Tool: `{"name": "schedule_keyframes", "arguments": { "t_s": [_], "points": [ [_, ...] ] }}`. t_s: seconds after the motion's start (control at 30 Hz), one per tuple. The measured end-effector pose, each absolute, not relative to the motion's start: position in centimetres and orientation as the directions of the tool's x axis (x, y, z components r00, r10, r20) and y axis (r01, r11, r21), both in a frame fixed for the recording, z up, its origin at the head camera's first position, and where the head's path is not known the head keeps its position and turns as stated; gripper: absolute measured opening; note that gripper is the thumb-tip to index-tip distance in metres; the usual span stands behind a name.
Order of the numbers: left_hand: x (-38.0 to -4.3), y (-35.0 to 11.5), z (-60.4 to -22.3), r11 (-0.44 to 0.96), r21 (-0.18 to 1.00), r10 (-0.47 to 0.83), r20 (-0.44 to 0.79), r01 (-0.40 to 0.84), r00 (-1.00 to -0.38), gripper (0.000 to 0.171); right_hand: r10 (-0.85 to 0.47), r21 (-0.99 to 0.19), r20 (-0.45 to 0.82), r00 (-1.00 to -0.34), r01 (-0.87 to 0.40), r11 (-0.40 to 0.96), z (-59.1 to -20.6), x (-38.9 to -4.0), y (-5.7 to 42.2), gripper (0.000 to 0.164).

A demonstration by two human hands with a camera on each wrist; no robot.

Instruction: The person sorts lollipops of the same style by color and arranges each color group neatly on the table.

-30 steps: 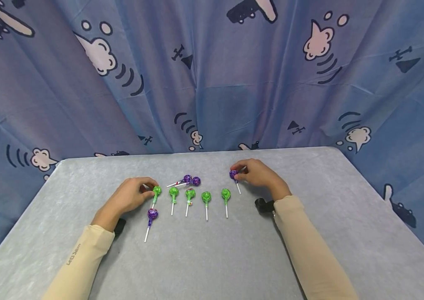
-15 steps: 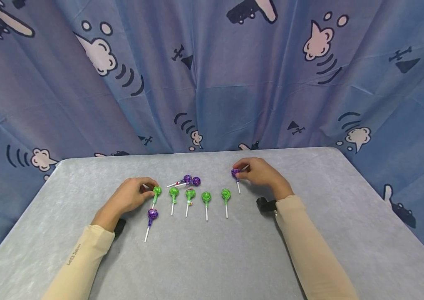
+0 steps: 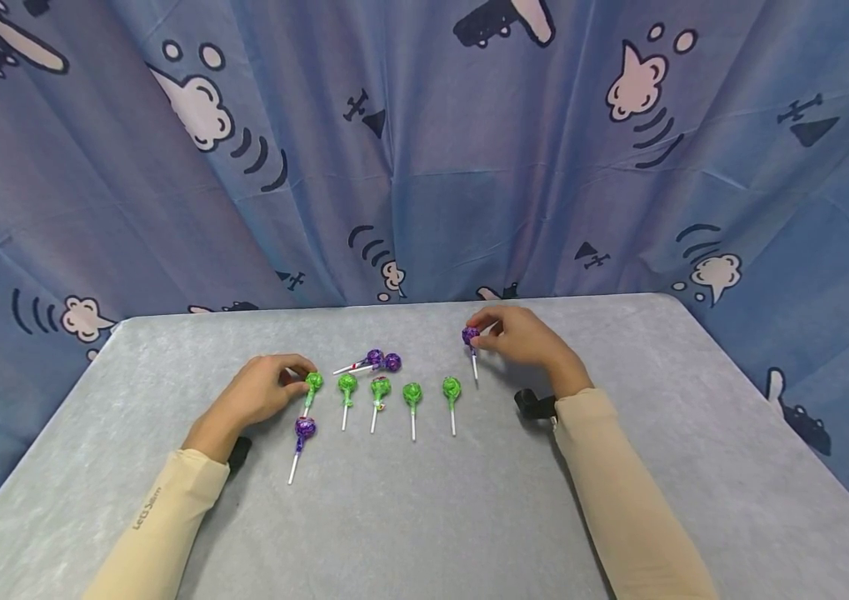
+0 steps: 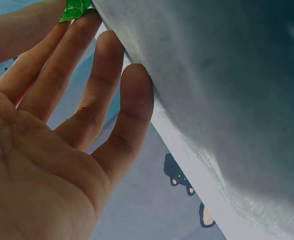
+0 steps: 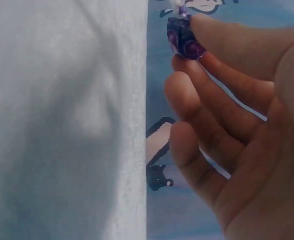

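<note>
My left hand point(image 3: 262, 390) pinches the head of a green-wrapped lollipop point(image 3: 314, 382) at the left end of a row. In the left wrist view only a bit of green wrapper point(image 4: 76, 9) shows between thumb and fingertips. Just below that lollipop's stick lies a purple lollipop point(image 3: 306, 428). Toward the back right, my right hand point(image 3: 517, 337) holds another purple lollipop point(image 3: 471, 335) by its head, stick pointing toward me. The right wrist view shows its dark purple wrapper point(image 5: 183, 40) between thumb and fingers.
Several green lollipops point(image 3: 412, 394) lie in a row across the grey-white table point(image 3: 424, 517), sticks toward me. Behind them, purple lollipops point(image 3: 392, 362) lie together with their sticks to the left. A blue patterned curtain point(image 3: 439, 208) hangs behind the table's far edge.
My right hand has shifted slightly away from me with the purple lollipop, whose stick has turned to point more straight toward me. The left hand has stayed put.
</note>
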State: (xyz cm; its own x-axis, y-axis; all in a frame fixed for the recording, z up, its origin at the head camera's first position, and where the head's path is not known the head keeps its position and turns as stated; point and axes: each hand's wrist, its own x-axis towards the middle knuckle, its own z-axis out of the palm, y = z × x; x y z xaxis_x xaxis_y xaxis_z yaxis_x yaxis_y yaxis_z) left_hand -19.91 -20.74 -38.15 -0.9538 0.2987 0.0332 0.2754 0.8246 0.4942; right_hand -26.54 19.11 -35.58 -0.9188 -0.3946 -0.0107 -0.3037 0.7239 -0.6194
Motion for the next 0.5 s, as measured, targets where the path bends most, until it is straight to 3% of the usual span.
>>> {"name": "schedule_keyframes", "arguments": {
  "t_s": [0.5],
  "points": [
    [-19.93,-20.74,-38.33,0.825,0.490,0.294,0.052,0.281,-0.954,0.021,-0.406,-0.628,0.062,-0.912,-0.352,0.694,-35.21,-26.32,18.64,0.030]
  ]
}}
